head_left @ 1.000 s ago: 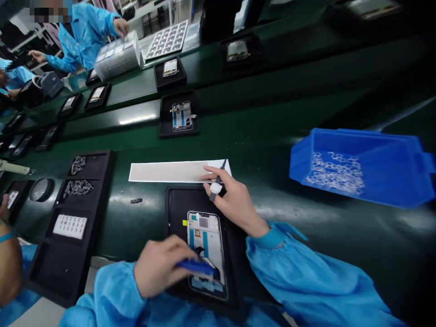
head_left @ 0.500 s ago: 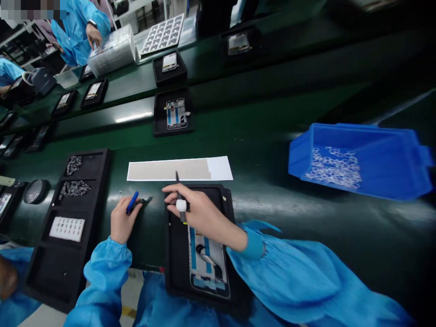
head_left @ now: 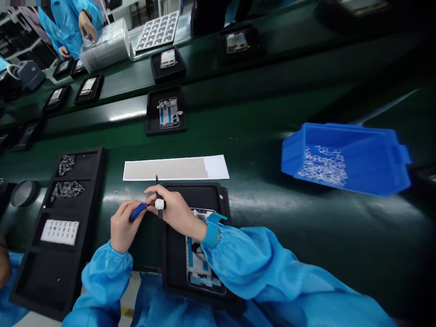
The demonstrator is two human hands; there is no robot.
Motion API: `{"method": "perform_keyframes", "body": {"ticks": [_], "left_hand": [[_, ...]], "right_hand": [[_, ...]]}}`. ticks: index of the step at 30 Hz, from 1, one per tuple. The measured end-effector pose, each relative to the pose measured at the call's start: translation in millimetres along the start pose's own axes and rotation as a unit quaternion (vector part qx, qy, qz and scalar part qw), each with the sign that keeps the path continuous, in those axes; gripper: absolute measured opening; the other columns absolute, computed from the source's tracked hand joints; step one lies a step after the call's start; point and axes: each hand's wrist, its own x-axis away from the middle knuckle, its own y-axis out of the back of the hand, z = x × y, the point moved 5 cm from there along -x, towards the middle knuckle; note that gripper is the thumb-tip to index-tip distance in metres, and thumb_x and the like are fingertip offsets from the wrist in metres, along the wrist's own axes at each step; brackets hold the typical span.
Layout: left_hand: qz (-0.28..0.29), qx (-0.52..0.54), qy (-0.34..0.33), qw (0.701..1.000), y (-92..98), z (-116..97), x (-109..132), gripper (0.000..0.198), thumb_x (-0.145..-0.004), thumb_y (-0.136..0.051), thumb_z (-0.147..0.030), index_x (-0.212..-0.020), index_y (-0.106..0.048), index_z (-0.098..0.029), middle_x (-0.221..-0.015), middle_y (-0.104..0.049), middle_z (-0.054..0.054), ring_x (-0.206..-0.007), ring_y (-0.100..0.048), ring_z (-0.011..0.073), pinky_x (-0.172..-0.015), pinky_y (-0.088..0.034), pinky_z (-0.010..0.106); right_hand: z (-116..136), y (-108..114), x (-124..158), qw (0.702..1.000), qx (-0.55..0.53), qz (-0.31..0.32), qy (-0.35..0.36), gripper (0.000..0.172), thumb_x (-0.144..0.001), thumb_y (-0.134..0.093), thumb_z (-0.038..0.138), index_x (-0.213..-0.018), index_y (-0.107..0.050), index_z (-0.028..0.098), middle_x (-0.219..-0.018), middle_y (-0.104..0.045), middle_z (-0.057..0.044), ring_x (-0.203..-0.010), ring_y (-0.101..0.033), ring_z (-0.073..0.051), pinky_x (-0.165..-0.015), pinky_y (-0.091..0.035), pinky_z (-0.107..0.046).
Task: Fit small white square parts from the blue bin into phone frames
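My left hand (head_left: 122, 226) is closed on a small blue piece (head_left: 138, 212), held tilted between thumb and fingers; its exact kind is not clear. My right hand (head_left: 175, 212) has come up against it, thumb and finger meeting at its right end. A dark slim tool with a white band (head_left: 159, 204), tweezers-like, is gripped in my right hand, its thin tip pointing away from me. Under my right forearm lies a phone frame (head_left: 204, 279) with blue strips, in a black tray (head_left: 174, 259). My sleeve covers part of it.
Beyond my hands lies a white strip sheet (head_left: 216, 168). At left, a black compartment tray (head_left: 97, 181) holds small black parts and a white card (head_left: 60, 231). A blue bin (head_left: 371, 159) with white rings stands right. A co-worker's hand (head_left: 86, 26) is over clear boxes (head_left: 111, 50).
My right hand has moved left and now meets my left hand at the blue piece. The blue piece has turned flatter. The view has shifted slightly.
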Motion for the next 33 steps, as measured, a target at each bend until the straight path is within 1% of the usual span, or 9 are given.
{"method": "perform_keyframes", "body": {"ticks": [4,7,11,14,17,19,21,25,33], "left_hand": [[0.005,-0.026,0.006,1.0,-0.4,6.7,1.1,0.015,-0.093,-0.062,-0.032,-0.098,-0.07,-0.021,-0.092,-0.07,0.005,-0.083,-0.07,0.0166,-0.079,-0.055,0.026],[0.016,-0.06,0.027,0.998,-1.5,20.5,1.1,0.018,-0.093,-0.06,-0.034,-0.103,-0.071,-0.023,-0.094,-0.071,0.004,-0.083,-0.069,0.0178,-0.076,-0.055,0.027],[0.029,-0.09,0.049,0.994,-0.2,36.0,-2.6,0.024,-0.092,-0.06,-0.04,-0.104,-0.072,-0.024,-0.095,-0.071,0.004,-0.078,-0.069,0.0196,-0.068,-0.053,0.028],[0.01,-0.087,0.055,0.995,8.8,31.1,-7.5,0.037,-0.087,-0.064,-0.051,-0.111,-0.071,-0.023,-0.106,-0.069,0.007,-0.084,-0.069,0.0223,-0.068,-0.054,0.031],[-0.115,-0.006,0.055,0.992,29.4,9.2,-12.1,0.033,-0.094,-0.056,-0.047,-0.09,-0.074,-0.02,-0.099,-0.068,0.007,-0.083,-0.067,0.0194,-0.07,-0.052,0.03],[-0.245,0.087,0.044,0.964,43.5,-10.6,-12.5,0.053,-0.101,-0.04,-0.048,-0.067,-0.068,-0.018,-0.081,-0.065,0.006,-0.072,-0.063,0.0157,-0.064,-0.049,0.029],[-0.313,0.197,0.036,0.929,46.0,-29.4,-13.9,0.068,-0.101,-0.028,-0.058,-0.053,-0.057,-0.019,-0.06,-0.056,0.003,-0.057,-0.055,0.0139,-0.053,-0.043,0.027],[-0.244,0.334,0.055,0.909,22.5,-56.1,-21.4,0.069,-0.096,-0.031,-0.065,-0.05,-0.05,-0.019,-0.05,-0.051,0.001,-0.047,-0.049,0.013,-0.045,-0.039,0.027],[-0.165,0.32,0.022,0.933,0.4,-65.6,-11.1,0.057,-0.1,-0.037,-0.053,-0.058,-0.056,-0.02,-0.056,-0.058,0.002,-0.052,-0.054,0.0148,-0.051,-0.041,0.03]], "right_hand": [[-3.6,3.3,-0.5,1.0,-0.024,-0.017,-0.012,0.032,-0.082,-0.068,0.014,-0.112,-0.06,0.023,-0.09,-0.071,-0.001,-0.082,-0.069,-0.018,-0.076,-0.05,-0.029],[-5.7,10.0,1.3,0.992,-0.114,-0.016,-0.051,0.033,-0.08,-0.07,0.019,-0.111,-0.059,0.022,-0.089,-0.071,-0.001,-0.082,-0.068,-0.019,-0.079,-0.052,-0.032],[-3.1,24.6,12.0,0.961,-0.247,0.002,-0.125,0.037,-0.079,-0.075,0.025,-0.111,-0.057,0.023,-0.09,-0.071,-0.002,-0.085,-0.068,-0.017,-0.086,-0.052,-0.033],[-0.6,35.5,24.4,0.937,-0.31,0.008,-0.161,0.041,-0.077,-0.08,0.028,-0.111,-0.058,0.023,-0.089,-0.07,-0.001,-0.086,-0.067,-0.016,-0.086,-0.051,-0.032],[0.2,41.2,35.7,0.924,-0.343,0.01,-0.169,0.044,-0.076,-0.083,0.029,-0.112,-0.059,0.023,-0.088,-0.07,0.0,-0.084,-0.066,-0.015,-0.082,-0.05,-0.03],[1.6,41.9,41.3,0.928,-0.336,0.01,-0.162,0.043,-0.077,-0.083,0.029,-0.113,-0.059,0.023,-0.088,-0.07,0.0,-0.083,-0.066,-0.014,-0.082,-0.049,-0.029],[4.5,40.2,45.3,0.935,-0.321,0.017,-0.153,0.042,-0.079,-0.083,0.029,-0.113,-0.058,0.023,-0.089,-0.07,0.0,-0.084,-0.066,-0.015,-0.084,-0.049,-0.03],[13.3,35.1,49.8,0.949,-0.284,0.033,-0.132,0.044,-0.081,-0.081,0.033,-0.115,-0.056,0.022,-0.091,-0.069,-0.001,-0.083,-0.066,-0.016,-0.084,-0.05,-0.032],[19.9,34.7,52.1,0.955,-0.267,0.038,-0.126,0.046,-0.08,-0.08,0.039,-0.115,-0.056,0.021,-0.088,-0.068,0.0,-0.079,-0.065,-0.015,-0.081,-0.051,-0.031]]}}
